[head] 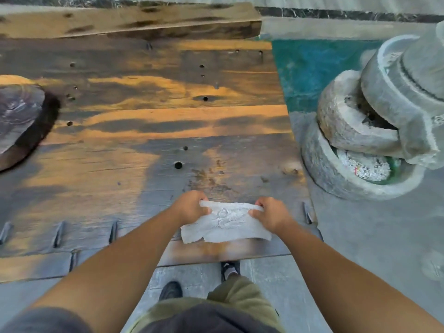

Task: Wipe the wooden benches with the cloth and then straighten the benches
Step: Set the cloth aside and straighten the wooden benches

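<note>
A white cloth (pixel 225 223) hangs spread between my two hands above the near edge of a wide wooden surface (pixel 149 131) with dark stains and small holes. My left hand (pixel 191 206) grips the cloth's upper left corner. My right hand (pixel 271 213) grips its upper right corner. A long wooden bench (pixel 129 21) lies across the far side of the wooden surface.
Stacked round stone pieces (pixel 374 131) stand on the floor at the right, with a green patch of floor (pixel 317 68) behind them. A dark round object (pixel 19 116) sits at the left edge of the wood. My feet stand on grey floor (pixel 360 248) below.
</note>
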Demonstrator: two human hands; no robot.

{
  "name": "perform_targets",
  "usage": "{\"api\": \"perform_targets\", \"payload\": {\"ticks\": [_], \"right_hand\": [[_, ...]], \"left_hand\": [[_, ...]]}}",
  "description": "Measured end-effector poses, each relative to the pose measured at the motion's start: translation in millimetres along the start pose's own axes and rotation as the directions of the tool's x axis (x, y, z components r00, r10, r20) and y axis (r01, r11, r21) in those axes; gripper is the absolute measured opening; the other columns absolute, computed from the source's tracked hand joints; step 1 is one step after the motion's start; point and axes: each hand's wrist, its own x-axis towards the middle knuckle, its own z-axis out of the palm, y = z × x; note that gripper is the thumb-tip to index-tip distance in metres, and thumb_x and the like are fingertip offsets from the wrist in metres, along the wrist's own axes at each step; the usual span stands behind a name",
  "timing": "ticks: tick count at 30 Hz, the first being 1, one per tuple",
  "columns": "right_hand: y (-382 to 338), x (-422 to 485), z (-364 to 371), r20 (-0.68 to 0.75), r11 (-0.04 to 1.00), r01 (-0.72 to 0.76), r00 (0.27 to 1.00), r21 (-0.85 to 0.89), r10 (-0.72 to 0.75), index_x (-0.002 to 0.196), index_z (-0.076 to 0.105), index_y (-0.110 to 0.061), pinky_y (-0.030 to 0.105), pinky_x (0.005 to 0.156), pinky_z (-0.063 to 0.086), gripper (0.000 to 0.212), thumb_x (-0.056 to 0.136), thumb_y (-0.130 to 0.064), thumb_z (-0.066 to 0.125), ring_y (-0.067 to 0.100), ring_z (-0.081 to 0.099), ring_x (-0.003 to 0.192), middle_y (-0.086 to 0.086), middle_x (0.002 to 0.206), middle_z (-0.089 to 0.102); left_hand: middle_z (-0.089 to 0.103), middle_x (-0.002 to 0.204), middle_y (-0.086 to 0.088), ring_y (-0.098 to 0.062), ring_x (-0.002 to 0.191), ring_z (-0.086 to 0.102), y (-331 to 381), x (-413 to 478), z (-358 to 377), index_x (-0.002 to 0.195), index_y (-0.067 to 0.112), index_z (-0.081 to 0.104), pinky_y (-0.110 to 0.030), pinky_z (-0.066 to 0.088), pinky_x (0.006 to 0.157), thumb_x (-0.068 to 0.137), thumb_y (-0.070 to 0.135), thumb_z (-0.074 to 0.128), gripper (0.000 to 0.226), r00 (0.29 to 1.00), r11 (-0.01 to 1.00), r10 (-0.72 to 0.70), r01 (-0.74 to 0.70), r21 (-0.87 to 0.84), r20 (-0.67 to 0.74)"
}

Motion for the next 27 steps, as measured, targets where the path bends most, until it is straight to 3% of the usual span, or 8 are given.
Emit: {"api": "perform_targets", "payload": {"ticks": [5, 8, 12, 15, 17, 20, 24, 27], "right_hand": [[0, 46, -17, 0.164, 0.947, 0.113, 0.984, -0.299, -0.066, 0.099, 0.059, -0.021, 0.033, 0.069, 0.043, 0.027, 0.095, -0.048, 0.055, 0.029, 0.062, 0.094, 0.007, 0.101, 0.065], [-21, 65, -26, 0.299, 0.885, 0.168, 0.954, -0.433, -0.034, 0.112, 0.063, -0.02, 0.034, 0.075, 0.047, 0.034, 0.093, -0.048, 0.056, 0.026, 0.061, 0.097, 0.004, 0.107, 0.065], [-51, 77, -30, 0.367, 0.806, 0.165, 0.928, -0.569, 0.069, 0.126, 0.06, -0.017, 0.037, 0.091, 0.049, 0.037, 0.091, -0.031, 0.059, 0.027, 0.059, 0.117, 0.005, 0.128, 0.061], [-69, 76, -30, 0.347, 0.717, 0.221, 0.937, -0.661, 0.032, 0.128, 0.06, -0.017, 0.039, 0.094, 0.051, 0.036, 0.091, -0.021, 0.059, 0.027, 0.058, 0.119, 0.005, 0.131, 0.059], [-80, 69, -29, 0.301, 0.698, 0.26, 0.951, -0.667, -0.067, 0.126, 0.061, -0.019, 0.038, 0.091, 0.051, 0.035, 0.091, -0.018, 0.057, 0.028, 0.059, 0.118, 0.006, 0.131, 0.06], [-93, 53, -26, 0.233, 0.72, 0.387, 0.922, -0.577, -0.308, 0.1, 0.059, -0.015, 0.033, 0.072, 0.048, 0.014, 0.091, -0.008, 0.051, 0.031, 0.062, 0.095, 0.013, 0.114, 0.064], [-106, 11, -8, 0.288, 0.72, 0.587, 0.809, -0.369, -0.512, 0.098, 0.062, -0.01, 0.038, 0.078, 0.052, 0.024, 0.09, 0.002, 0.043, 0.032, 0.062, 0.092, 0.014, 0.101, 0.067], [-108, -38, 16, 0.31, 0.678, 0.66, 0.751, -0.325, -0.583, 0.083, 0.063, -0.009, 0.04, 0.077, 0.053, 0.018, 0.09, -0.004, 0.047, 0.033, 0.065, 0.086, 0.013, 0.088, 0.071]], "left_hand": [[0.06, 0.125, -0.011, -0.029, 0.114, 0.055, 17, 35, 0, 0.125, 0.014, 0.057, -0.033, 0.043, 0.086, 0.092, 0.029, 0.064, 0.037, 0.987, 0.981, -0.151, 0.156, 0.114, -0.047], [0.057, 0.127, -0.009, -0.029, 0.115, 0.055, 13, 40, 3, 0.127, 0.02, 0.052, -0.038, 0.047, 0.09, 0.09, 0.036, 0.066, 0.043, 0.961, 0.953, -0.266, 0.275, 0.127, -0.082], [0.049, 0.127, -0.01, -0.032, 0.111, 0.056, 2, 32, 14, 0.128, 0.019, 0.044, -0.043, 0.049, 0.089, 0.086, 0.052, 0.065, 0.057, 0.895, 0.904, -0.394, 0.419, 0.089, -0.212], [0.048, 0.13, -0.012, -0.034, 0.115, 0.054, -8, 17, 21, 0.131, 0.017, 0.042, -0.044, 0.047, 0.086, 0.09, 0.048, 0.059, 0.055, 0.866, 0.884, -0.435, 0.463, 0.068, -0.248], [0.05, 0.126, -0.013, -0.035, 0.114, 0.053, -21, -2, 23, 0.127, 0.015, 0.044, -0.041, 0.044, 0.081, 0.093, 0.034, 0.055, 0.042, 0.849, 0.867, -0.463, 0.494, 0.07, -0.256], [0.055, 0.121, -0.015, -0.035, 0.11, 0.056, -42, -42, 26, 0.12, 0.011, 0.049, -0.039, 0.043, 0.078, 0.093, 0.022, 0.051, 0.029, 0.803, 0.816, -0.548, 0.575, 0.061, -0.234], [0.061, 0.117, -0.019, -0.034, 0.106, 0.058, -63, -108, 49, 0.104, 0.006, 0.054, -0.039, 0.047, 0.083, 0.094, 0.015, 0.044, 0.017, 0.805, 0.823, -0.562, 0.567, -0.03, -0.189], [0.062, 0.115, -0.021, -0.036, 0.104, 0.057, -66, -167, 76, 0.106, 0.001, 0.057, -0.039, 0.046, 0.082, 0.096, 0.015, 0.043, 0.022, 0.793, 0.84, -0.542, 0.511, -0.179, -0.277]]}}
